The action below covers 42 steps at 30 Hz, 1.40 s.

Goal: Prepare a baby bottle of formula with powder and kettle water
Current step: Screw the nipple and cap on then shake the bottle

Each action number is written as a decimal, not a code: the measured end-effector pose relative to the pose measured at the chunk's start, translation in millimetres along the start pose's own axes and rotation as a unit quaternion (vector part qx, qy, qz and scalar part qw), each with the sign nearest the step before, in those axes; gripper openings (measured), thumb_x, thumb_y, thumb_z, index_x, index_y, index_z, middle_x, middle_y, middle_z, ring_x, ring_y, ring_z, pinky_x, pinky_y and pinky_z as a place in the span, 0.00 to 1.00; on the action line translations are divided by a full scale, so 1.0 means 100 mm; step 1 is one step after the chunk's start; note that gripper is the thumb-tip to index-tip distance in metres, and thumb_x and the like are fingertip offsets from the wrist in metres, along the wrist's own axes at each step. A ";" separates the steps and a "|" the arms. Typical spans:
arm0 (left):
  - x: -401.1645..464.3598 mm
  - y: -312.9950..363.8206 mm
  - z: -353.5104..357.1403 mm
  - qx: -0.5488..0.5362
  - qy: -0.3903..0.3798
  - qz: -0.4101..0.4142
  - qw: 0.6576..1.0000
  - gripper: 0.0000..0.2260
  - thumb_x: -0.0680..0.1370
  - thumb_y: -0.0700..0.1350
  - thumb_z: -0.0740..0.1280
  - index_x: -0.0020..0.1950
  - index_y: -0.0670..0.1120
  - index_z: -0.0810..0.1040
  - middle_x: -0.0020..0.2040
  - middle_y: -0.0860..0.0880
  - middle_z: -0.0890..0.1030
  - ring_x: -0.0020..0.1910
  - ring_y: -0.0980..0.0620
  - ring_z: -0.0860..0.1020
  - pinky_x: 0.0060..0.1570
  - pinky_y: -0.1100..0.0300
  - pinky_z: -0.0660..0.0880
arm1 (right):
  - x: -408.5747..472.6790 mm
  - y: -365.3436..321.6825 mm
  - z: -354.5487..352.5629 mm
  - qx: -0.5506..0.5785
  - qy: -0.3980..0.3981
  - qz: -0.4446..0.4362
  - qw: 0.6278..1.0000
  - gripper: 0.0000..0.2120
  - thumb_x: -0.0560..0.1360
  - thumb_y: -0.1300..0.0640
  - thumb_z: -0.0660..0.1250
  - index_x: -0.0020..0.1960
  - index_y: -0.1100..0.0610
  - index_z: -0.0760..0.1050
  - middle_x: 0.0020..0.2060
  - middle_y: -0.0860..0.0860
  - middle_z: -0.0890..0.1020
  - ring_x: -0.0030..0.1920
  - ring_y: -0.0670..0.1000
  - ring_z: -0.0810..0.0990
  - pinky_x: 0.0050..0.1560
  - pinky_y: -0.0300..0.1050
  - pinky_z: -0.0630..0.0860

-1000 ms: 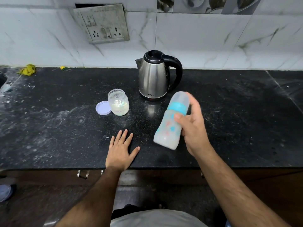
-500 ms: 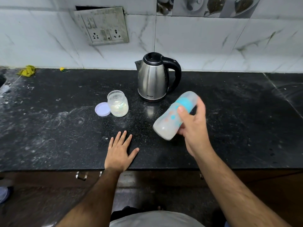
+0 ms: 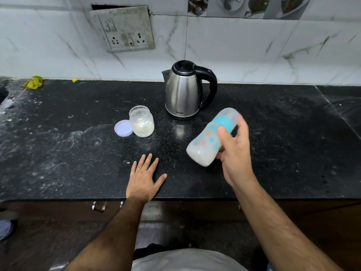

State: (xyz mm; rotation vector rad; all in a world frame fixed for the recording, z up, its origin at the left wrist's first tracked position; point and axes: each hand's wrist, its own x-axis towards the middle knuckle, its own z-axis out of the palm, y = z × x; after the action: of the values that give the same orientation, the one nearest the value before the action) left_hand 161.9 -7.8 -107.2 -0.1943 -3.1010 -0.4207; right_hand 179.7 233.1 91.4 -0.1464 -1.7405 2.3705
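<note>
My right hand (image 3: 235, 153) grips a capped baby bottle (image 3: 207, 143) with a blue ring and milky liquid inside, held tilted above the black counter, its base toward me and to the left. My left hand (image 3: 143, 178) lies flat on the counter (image 3: 68, 153) near the front edge, fingers spread, holding nothing. A steel kettle (image 3: 183, 92) with a black handle stands at the back centre. To its left is an open clear jar of pale powder (image 3: 142, 124), with its lilac lid (image 3: 123, 128) lying beside it.
A wall socket plate (image 3: 125, 29) sits on the marble tiles above the counter. Yellow scraps (image 3: 34, 82) lie at the far left back, near a sink edge (image 3: 3, 93). Powder dust is smeared over the counter's left half. Cabinet handles (image 3: 98, 206) show below the front edge.
The bottle has swung in my right hand from nearly upright to strongly tilted, with its blurred top toward the right. My left hand has stayed flat on the counter.
</note>
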 end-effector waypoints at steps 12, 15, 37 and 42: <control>-0.01 0.02 -0.02 0.004 -0.005 -0.002 1.000 0.35 0.77 0.70 0.47 0.79 0.53 0.61 0.81 0.52 0.56 0.81 0.52 0.47 0.79 0.48 0.46 | 0.03 0.01 0.02 0.031 0.094 0.006 0.995 0.29 0.74 0.48 0.67 0.72 0.50 0.63 0.43 0.41 0.85 0.43 0.46 0.86 0.32 0.43 0.79; 0.00 0.02 -0.02 0.004 -0.006 -0.004 1.000 0.36 0.76 0.71 0.46 0.79 0.54 0.61 0.81 0.52 0.56 0.81 0.52 0.48 0.79 0.48 0.45 | -0.06 0.04 0.04 -0.034 -0.004 0.029 0.999 0.29 0.74 0.51 0.67 0.73 0.52 0.63 0.43 0.43 0.86 0.40 0.47 0.86 0.30 0.41 0.79; 0.00 0.00 0.00 0.002 0.000 -0.002 1.000 0.34 0.77 0.70 0.49 0.79 0.53 0.61 0.81 0.52 0.56 0.81 0.51 0.48 0.79 0.48 0.46 | -0.06 -0.03 0.05 -0.058 -0.026 -0.005 0.998 0.29 0.76 0.54 0.66 0.74 0.52 0.59 0.42 0.41 0.85 0.39 0.46 0.85 0.29 0.45 0.80; 0.00 0.00 0.02 0.003 0.005 -0.001 1.000 0.35 0.77 0.70 0.47 0.79 0.53 0.62 0.81 0.52 0.57 0.81 0.51 0.49 0.79 0.48 0.46 | -0.03 0.00 0.03 -0.069 0.022 0.010 0.997 0.27 0.78 0.52 0.65 0.73 0.51 0.60 0.41 0.38 0.84 0.39 0.46 0.85 0.26 0.44 0.78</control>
State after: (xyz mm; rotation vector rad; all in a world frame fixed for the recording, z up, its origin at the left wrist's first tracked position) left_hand 161.7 -7.8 -108.9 -0.1898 -3.0928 -0.4109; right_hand 182.1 229.8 91.9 -0.2361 -1.8898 2.2430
